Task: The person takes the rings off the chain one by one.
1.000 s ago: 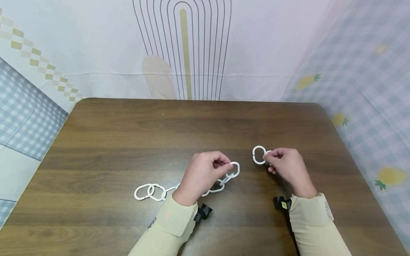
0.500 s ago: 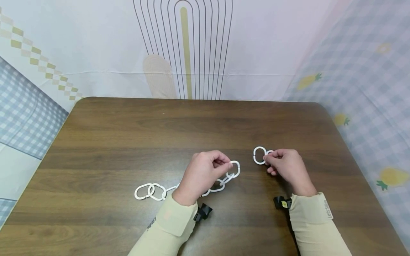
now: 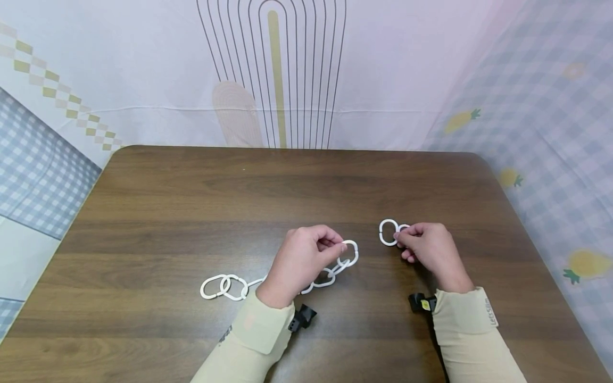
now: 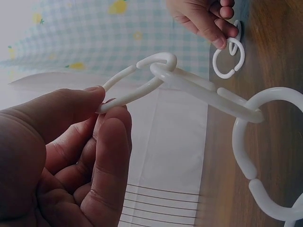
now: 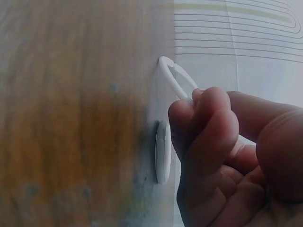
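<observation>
In the head view my left hand pinches the end link of a white plastic chain between thumb and fingers, holding it raised. The chain slopes down from that link; its other end lies on the table, and the middle is hidden behind the hand. To the right, my right hand pinches the edge of a separate white C-shaped link, tilted up. A second loose link lies by the right fingers, partly hidden in the head view; whether the two are joined, I cannot tell.
The brown wooden table carries everything. A white patterned cloth hangs behind its far edge, with checked cloth on the right. Black wrist cameras sit at both cuffs.
Almost nothing differs. Both hands keep their pinch on the links, and the view shifts very slightly.
</observation>
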{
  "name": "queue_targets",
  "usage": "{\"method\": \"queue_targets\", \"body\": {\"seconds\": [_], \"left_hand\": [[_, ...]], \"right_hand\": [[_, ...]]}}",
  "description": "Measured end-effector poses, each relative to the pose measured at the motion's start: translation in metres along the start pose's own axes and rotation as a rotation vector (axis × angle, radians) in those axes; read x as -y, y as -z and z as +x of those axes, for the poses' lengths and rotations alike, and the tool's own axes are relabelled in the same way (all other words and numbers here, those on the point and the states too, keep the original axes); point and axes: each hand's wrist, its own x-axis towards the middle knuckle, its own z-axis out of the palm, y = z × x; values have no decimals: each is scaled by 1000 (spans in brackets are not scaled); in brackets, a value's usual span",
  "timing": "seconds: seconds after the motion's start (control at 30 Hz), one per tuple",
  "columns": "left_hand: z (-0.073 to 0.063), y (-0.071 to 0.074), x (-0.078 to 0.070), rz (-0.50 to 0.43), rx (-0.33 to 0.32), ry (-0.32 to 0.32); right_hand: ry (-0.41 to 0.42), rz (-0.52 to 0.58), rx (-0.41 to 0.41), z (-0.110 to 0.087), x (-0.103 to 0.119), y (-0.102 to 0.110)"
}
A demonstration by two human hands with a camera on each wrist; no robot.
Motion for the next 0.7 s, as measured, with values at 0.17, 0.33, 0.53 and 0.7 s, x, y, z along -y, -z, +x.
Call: {"method": "queue_targets", "body": {"seconds": [0.17,0.33,0.53,0.7], "left_hand": [[0,0,1,6,-1,0],[0,0,2,6,-6,-4],[0,0,2,13,-10,-3],[0,0,2,15,-15,-8]], "right_hand": [[3,-9,-1,1,0,0],[12,-14,-4,1,0,0],[45,-98,4,-2,3,-2],[80,-168,48,-6,7,-6]]}}
